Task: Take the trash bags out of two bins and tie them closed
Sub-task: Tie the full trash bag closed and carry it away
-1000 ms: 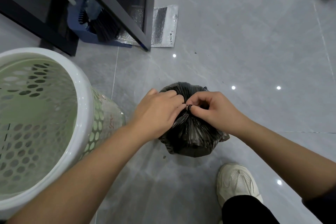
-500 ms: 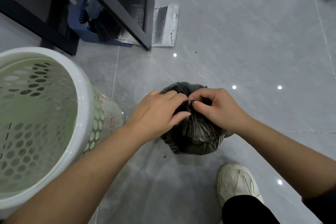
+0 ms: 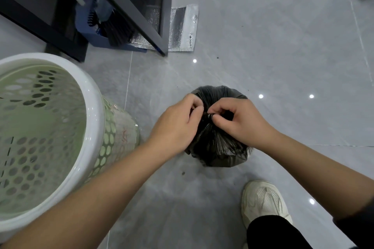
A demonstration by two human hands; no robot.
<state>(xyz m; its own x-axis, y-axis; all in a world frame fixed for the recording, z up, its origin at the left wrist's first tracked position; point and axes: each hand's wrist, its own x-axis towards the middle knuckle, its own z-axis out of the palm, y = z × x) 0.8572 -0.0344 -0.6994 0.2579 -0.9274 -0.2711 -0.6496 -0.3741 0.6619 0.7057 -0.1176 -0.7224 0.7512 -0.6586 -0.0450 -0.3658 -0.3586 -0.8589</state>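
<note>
both hands pinch the gathered black trash bag (image 3: pixel 217 147).

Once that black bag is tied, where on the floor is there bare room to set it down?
Bare tile spreads right of the trash bag, and between it and the foil pouch. It is crowded left by the green bin and below by the shoe.

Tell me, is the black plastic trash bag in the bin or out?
Out: the black plastic trash bag sits on the grey tiled floor beside the green perforated bin, left hand and right hand pinching its gathered neck.
</note>
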